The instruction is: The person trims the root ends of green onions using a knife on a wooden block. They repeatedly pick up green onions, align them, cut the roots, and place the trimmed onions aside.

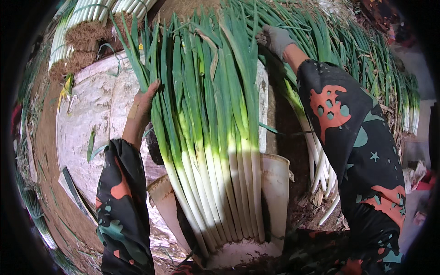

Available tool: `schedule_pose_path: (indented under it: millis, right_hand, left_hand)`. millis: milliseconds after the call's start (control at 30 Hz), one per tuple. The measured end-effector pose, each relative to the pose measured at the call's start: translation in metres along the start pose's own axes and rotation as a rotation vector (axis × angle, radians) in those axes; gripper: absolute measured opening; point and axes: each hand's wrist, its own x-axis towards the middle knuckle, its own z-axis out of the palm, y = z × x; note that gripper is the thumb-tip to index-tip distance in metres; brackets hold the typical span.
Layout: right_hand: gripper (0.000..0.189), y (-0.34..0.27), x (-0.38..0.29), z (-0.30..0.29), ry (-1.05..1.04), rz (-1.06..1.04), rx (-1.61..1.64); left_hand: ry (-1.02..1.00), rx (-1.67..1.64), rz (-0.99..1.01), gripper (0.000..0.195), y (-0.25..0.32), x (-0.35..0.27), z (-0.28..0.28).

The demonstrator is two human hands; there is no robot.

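A row of long green onions (209, 137) lies before me, white ends down in a cut-open plastic container (275, 199), green leaves spread upward. My left hand (146, 99) is at the left edge of the leaves, thumb against them; some leaves on that side pass behind the thumb, and its fingers are mostly hidden. My right hand (275, 39), in a grey glove, reaches to the upper right, beside the leaf tips and a larger pile of green onions; its fingers are curled, and what they hold is unclear. More onions (319, 165) with white stems lie beneath my right forearm.
A whitish woven sheet (89, 103) lies under the leaves at the left. Tied bundles of green onions (87, 25) with brown roots stand at the upper left. A long heap of green onions (361, 58) curves along the right. Soil and loose leaves surround the sheet.
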Motion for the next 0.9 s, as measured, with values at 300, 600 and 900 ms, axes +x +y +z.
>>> schedule_pose_path:
  millis: [300, 600, 900]
  right_hand:
    - [0.035, 0.026, -0.150, -0.016, -0.223, -0.223, -1.058]
    - [0.017, 0.099, -0.257, -0.065, -0.608, -0.506, -1.821]
    - [0.021, 0.053, -0.168, -0.049, -0.208, -0.342, -1.937]
  left_hand:
    - [-0.113, 0.317, 0.062, 0.070, 0.010, -0.031, -0.065]
    - [-0.212, 1.185, 0.473, 0.028, -0.084, -0.055, -0.105]
    - [0.051, 1.439, 0.223, 0.034, -0.081, -0.043, -0.104]
